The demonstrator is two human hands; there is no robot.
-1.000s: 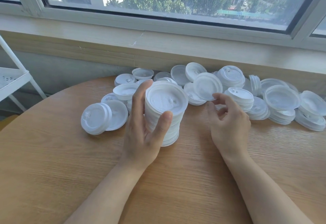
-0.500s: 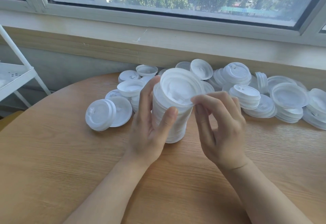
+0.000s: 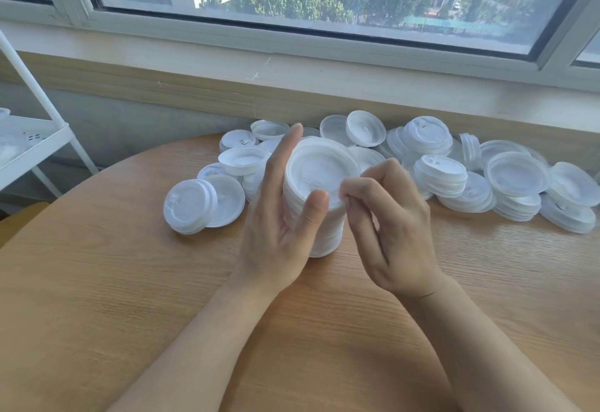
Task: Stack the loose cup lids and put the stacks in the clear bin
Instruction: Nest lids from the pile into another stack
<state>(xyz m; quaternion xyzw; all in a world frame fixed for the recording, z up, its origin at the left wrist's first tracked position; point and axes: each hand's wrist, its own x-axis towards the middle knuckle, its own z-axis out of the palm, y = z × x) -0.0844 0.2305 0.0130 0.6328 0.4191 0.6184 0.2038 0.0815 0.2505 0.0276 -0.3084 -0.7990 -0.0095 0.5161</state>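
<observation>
- Head view: a moment ago my right hand (image 3: 394, 223) was carrying a lid over from the pile; now that lid sits on top of the tall stack (image 3: 319, 197), and the curled fingertips pinch its near rim to seat it.
- My left hand (image 3: 282, 213) has loosened: fingers straight, thumb resting on the stack's side, steadying it on the table (image 3: 130, 281).
- So the stack is one lid taller. I judge plenty of work is left: loose lids (image 3: 454, 171) crowd the far edge, and no clear bin shows.
</observation>
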